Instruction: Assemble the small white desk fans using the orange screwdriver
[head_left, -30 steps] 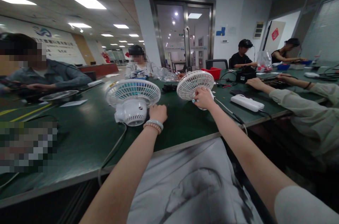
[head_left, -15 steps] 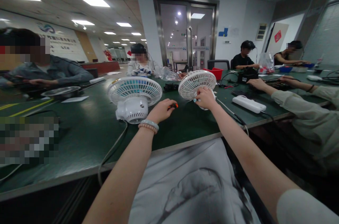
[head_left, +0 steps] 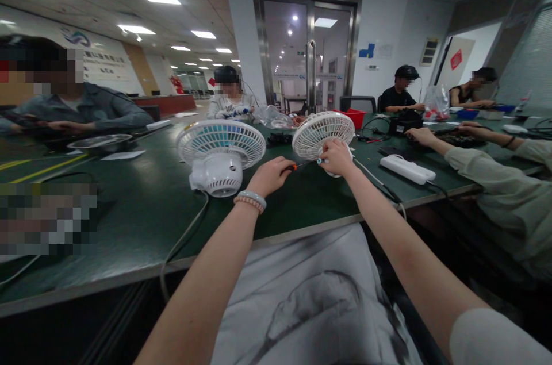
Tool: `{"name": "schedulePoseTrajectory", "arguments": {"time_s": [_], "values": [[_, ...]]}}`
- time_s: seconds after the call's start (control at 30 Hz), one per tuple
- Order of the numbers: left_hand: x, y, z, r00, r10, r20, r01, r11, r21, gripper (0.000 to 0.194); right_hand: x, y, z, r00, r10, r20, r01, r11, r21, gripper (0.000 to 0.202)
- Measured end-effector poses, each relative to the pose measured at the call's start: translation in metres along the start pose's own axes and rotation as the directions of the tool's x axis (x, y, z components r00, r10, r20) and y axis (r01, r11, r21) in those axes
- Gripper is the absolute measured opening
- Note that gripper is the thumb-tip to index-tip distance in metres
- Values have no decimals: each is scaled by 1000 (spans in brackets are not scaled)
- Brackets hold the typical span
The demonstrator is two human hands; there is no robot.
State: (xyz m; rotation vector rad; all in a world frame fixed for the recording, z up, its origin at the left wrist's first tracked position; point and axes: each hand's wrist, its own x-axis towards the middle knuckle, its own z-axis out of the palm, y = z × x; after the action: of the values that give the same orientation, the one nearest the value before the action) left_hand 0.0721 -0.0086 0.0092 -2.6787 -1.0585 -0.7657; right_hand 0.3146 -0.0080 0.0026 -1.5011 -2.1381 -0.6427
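- White fan point(head_left: 311, 141) is on the green table point(head_left: 125, 210), a bit right of centre, grille tipped up and facing away from the wearer, right up against the right hand.
- Right hand point(head_left: 338, 157): closed to a narrow grip at the fan's back, fingers bent in. A little light-blue bit point(head_left: 319, 161) shows by the fingertips (too small for me to say what it is, or whether it's being pinched).
- Left hand point(head_left: 271, 175): pretty much wrapped around a screwdriver point(head_left: 290, 168), dark handle with an orange end. Its thin shaft points across at the right hand, but I can't tell if the tip touches anything.
- Second fan point(head_left: 222, 158) sits just left of the left hand, also tipped up, with a grey cord point(head_left: 164, 267) trailing over the table edge.
- Past the right hand: a white power strip point(head_left: 407, 169), plus a red bin point(head_left: 355, 118) behind the first fan.
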Motion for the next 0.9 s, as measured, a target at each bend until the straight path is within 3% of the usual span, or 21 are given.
{"name": "schedulePoseTrajectory", "arguments": {"time_s": [0.63, 0.77, 0.9], "values": [[2, 7, -4, 1000, 28, -13, -26, 997, 77, 31, 1, 0, 0, 1000, -2, -3, 2, 1000, -4, 23], [2, 10, -6, 998, 25, -53, -18, 992, 125, 34, 1, -1, 0, 1000, -3, -1, 3, 1000, -1, 23], [0, 12, -8, 992, -16, -124, 25, 997, 71, 30, 0, -1, -1, 1000, 3, 10, -3, 1000, 3, 24]]}}
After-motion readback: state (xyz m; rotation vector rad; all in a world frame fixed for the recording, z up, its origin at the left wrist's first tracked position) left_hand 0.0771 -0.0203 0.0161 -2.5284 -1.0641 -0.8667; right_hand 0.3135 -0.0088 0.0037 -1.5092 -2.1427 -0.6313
